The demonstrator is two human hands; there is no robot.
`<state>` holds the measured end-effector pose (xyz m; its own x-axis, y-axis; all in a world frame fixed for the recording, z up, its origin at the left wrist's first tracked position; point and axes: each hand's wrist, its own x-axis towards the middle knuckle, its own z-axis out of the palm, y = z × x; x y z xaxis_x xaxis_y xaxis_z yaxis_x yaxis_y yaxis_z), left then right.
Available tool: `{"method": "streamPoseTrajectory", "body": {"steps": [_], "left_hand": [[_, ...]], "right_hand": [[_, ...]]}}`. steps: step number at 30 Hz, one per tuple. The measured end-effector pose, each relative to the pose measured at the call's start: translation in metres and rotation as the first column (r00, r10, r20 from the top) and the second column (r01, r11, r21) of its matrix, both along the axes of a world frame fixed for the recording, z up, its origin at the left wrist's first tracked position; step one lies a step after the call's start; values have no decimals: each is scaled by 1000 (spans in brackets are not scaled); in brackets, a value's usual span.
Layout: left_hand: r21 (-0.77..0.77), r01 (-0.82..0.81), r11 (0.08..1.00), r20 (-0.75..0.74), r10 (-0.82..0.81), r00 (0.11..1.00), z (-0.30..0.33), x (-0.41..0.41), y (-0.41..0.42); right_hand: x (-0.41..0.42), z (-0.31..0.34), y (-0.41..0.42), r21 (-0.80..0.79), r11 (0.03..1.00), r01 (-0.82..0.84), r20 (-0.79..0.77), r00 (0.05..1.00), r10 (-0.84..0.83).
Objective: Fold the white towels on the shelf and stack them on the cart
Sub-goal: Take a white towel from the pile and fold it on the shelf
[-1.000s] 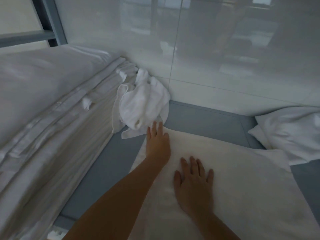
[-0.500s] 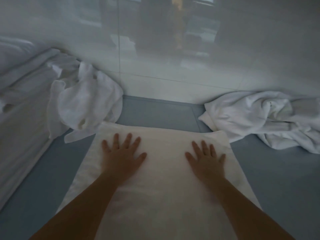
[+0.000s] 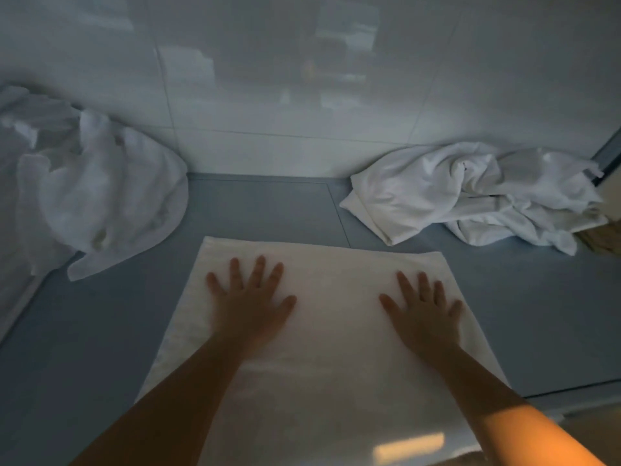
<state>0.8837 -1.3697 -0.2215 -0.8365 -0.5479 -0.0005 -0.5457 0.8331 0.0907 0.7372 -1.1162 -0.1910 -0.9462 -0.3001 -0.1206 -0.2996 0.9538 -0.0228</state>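
A flat white towel [image 3: 332,331] is spread on the grey-blue shelf [image 3: 262,210], running from the centre of the view down towards six o'clock, with its far edge straight and square to the wall. The left hand [image 3: 250,302] is laid palm-down on the towel's far left part, at about nine o'clock from the towel's middle; its fingers are straight and fanned apart, and nothing is gripped. The right hand [image 3: 425,312] is laid palm-down in the same way on the far right part, at about three o'clock, fingers spread and flat on the cloth. The two hands are held well apart, with bare towel between them.

A crumpled towel [image 3: 100,196] is heaped at about ten o'clock, near the flat towel's far left corner but not touching it. Another crumpled pile [image 3: 470,193] is seen at about two o'clock, against the glossy tiled wall [image 3: 302,95]. The cart cannot be made out.
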Motion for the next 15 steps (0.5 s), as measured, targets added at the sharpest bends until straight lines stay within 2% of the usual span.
{"method": "streamPoseTrajectory", "body": {"steps": [9,15], "left_hand": [[26,-37,999,68,35,997,5,-59,-36],[-6,-118,993,47,119,992,8,-56,-85]], "right_hand": [[-61,-3,-18,-44,999,-27,-27,999,26],[-100,-9,-2,-57,998,5,-78,997,-10]]}}
